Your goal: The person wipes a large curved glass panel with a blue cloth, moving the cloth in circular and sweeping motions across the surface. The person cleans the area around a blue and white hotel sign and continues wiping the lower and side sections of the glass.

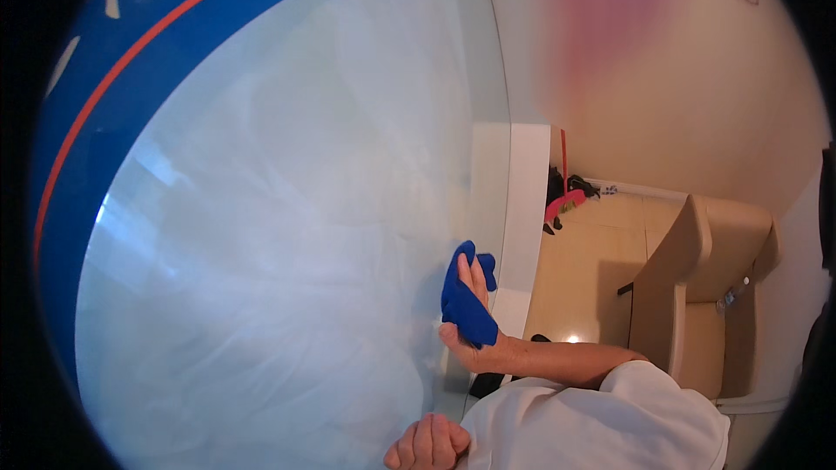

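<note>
My right hand (475, 313) presses a folded blue cloth (467, 310) against the right part of a large pale, glossy panel (281, 209), probably glass. The cloth wraps over the palm and some fingers, and a loose end of it shows past the fingertips. Cloudy streaks and light reflections cover the panel. Below, at the bottom edge of the view, my left hand (428, 442) is curled into a fist in front of my white shirt (562, 427). Nothing shows in that fist.
A blue border (124, 104) with a red stripe and white writing curves around the panel. White framing (522, 209) runs along its right side. Beyond are a beige armchair (708, 261) with a clear bottle (728, 300), a red dustpan (567, 203) and dark items by the wall.
</note>
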### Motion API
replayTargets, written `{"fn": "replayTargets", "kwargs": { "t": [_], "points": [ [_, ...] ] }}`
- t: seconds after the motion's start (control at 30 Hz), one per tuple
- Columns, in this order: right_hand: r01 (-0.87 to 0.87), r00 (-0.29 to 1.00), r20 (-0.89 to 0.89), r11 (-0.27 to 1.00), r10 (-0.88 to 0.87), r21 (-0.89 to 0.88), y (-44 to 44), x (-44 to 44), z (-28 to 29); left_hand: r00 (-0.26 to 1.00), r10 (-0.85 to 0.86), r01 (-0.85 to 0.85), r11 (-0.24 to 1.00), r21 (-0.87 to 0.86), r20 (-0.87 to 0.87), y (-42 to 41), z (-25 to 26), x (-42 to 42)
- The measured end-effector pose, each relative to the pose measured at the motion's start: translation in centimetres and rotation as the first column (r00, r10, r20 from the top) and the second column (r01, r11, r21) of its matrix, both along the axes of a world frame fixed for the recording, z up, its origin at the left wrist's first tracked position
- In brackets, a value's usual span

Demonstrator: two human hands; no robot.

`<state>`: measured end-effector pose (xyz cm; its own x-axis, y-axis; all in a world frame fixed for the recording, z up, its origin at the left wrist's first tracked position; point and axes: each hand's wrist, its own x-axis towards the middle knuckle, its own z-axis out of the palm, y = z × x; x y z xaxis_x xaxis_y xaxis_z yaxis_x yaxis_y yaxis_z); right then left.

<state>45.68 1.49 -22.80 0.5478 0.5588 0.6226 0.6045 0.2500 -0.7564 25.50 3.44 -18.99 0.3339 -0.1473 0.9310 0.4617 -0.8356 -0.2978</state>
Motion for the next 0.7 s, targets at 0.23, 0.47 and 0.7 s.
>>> {"fn": "replayTargets", "kwargs": {
  "t": [0.23,0.47,0.7],
  "points": [
    [0.197,0.973,0.091,0.967,-0.213,0.163,3.6,9.5,4.3,1.000,-0.011,0.010,0.999,0.030,0.004,0.6,-1.1,0.0],
    [0.122,0.906,-0.417,0.988,-0.073,0.091,4.5,12.5,-3.0,0.999,-0.009,0.009,1.000,-0.011,0.037,0.5,-0.7,0.8],
    [-0.020,0.930,-0.366,0.990,-0.034,-0.143,0.1,2.1,-5.6,0.999,0.024,-0.026,0.998,-0.056,-0.026,0.1,-0.4,0.3]
  ]
}}
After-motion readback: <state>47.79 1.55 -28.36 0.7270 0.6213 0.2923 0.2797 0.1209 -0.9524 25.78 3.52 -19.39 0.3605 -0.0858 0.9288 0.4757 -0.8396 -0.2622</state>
